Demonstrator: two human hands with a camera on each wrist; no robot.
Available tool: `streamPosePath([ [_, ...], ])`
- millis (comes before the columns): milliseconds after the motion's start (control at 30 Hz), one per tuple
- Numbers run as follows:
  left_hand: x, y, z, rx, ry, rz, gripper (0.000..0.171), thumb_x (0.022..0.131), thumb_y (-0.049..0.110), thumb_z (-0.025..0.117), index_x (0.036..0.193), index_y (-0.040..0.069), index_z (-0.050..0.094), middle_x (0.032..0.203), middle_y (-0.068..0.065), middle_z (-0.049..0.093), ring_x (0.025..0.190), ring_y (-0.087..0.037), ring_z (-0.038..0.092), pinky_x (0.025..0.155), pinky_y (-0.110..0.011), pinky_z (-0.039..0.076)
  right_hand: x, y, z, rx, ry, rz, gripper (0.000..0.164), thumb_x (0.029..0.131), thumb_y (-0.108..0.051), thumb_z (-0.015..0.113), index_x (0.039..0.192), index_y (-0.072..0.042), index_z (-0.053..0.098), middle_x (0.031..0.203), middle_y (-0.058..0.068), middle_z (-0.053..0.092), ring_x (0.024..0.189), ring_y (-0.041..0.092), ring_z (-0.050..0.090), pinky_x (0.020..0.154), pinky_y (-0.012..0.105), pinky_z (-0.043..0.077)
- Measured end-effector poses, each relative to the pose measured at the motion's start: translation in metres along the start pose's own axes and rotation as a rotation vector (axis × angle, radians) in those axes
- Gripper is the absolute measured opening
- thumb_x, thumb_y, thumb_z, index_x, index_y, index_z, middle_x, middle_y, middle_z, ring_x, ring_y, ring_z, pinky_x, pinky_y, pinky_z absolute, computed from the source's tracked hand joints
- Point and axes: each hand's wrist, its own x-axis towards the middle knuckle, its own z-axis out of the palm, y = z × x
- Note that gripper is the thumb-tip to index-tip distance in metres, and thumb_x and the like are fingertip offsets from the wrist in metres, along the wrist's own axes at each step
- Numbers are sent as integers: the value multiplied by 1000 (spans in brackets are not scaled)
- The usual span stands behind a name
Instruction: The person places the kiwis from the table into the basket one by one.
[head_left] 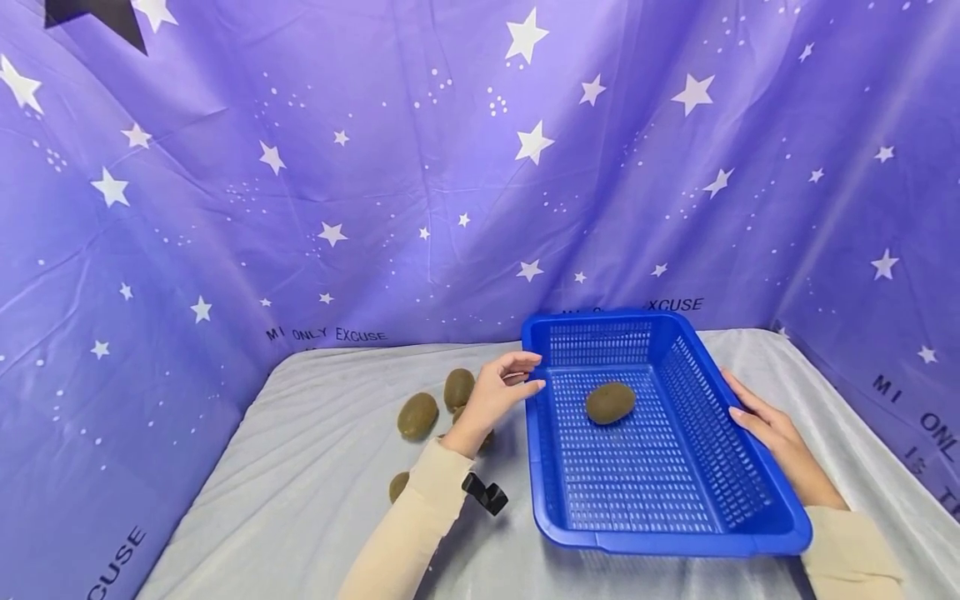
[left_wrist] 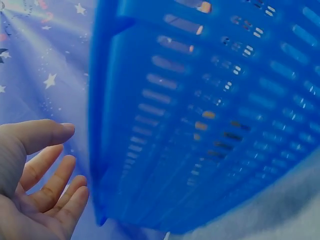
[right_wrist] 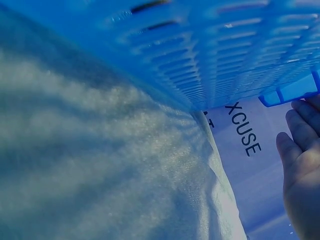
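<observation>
A blue plastic basket with slotted walls stands on the cloth-covered table. One brown kiwi lies on its floor, toward the far end. My left hand is beside the basket's left rim, fingers and thumb apart with nothing between them. In the left wrist view, a small gap separates that hand from the rim. At the right rim, my right hand pinches the edge, thumb on top. The right wrist view shows its fingers beneath the rim; the thumb is hidden there.
Left of the basket lie several more kiwis, among them one kiwi and another kiwi; my left arm partly covers others. A black clip-like piece sits at the left cuff. Purple star-printed curtains enclose the grey cloth.
</observation>
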Motion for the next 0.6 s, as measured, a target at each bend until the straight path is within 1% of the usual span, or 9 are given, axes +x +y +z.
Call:
streamPosePath([
  [67,-3,1,-6,-9,6,0,38,83,0,67,119,-8,57,119,-24,59,114,-36,54,100,-47,40,0,0,0,-11,-9,-16,53,103,-9,27,152,-18,8,138,-21,43,106,10,60,75,37,55],
  [133,-5,1,-13,-17,16,4,39,82,-1,67,119,-10,56,119,-27,58,114,-39,53,101,-49,39,0,1,0,7,-15,-28,53,103,-8,27,152,-17,8,137,-20,45,105,11,61,73,38,56],
  [233,-8,2,-25,-2,34,8,39,82,-3,67,118,-12,56,119,-29,58,114,-40,53,101,-51,38,0,0,0,28,-29,-39,53,103,-6,26,152,-16,8,137,-18,46,104,13,61,73,39,56],
  [267,-10,2,-29,6,39,6,38,81,-3,67,117,-12,57,119,-29,58,114,-40,53,101,-51,38,0,0,0,38,-33,-39,53,103,-6,26,152,-16,8,137,-18,47,104,14,62,73,39,56],
  [333,-11,-6,-37,19,60,12,37,81,-2,68,116,-10,58,117,-26,60,112,-37,55,100,-51,39,-1,0,-1,29,-35,-30,53,103,-7,26,152,-17,8,136,-18,46,105,13,61,73,38,56],
  [500,-20,-11,-56,46,89,-12,37,82,2,69,117,-8,59,118,-21,61,112,-33,55,100,-50,39,0,2,-2,1,-28,-25,53,103,-8,27,152,-18,8,137,-21,44,107,9,59,75,35,55],
  [567,-25,-6,-62,44,92,-22,37,83,1,68,117,-10,57,119,-24,59,113,-35,53,101,-51,38,1,2,-1,10,-22,-26,53,103,-8,27,152,-18,8,137,-20,44,107,10,60,75,36,55],
  [600,-27,-8,-65,45,101,-25,36,83,1,68,117,-9,58,119,-24,59,113,-35,53,101,-50,38,1,2,0,7,-20,-31,53,103,-8,27,152,-17,9,136,-20,45,106,11,60,74,37,55],
])
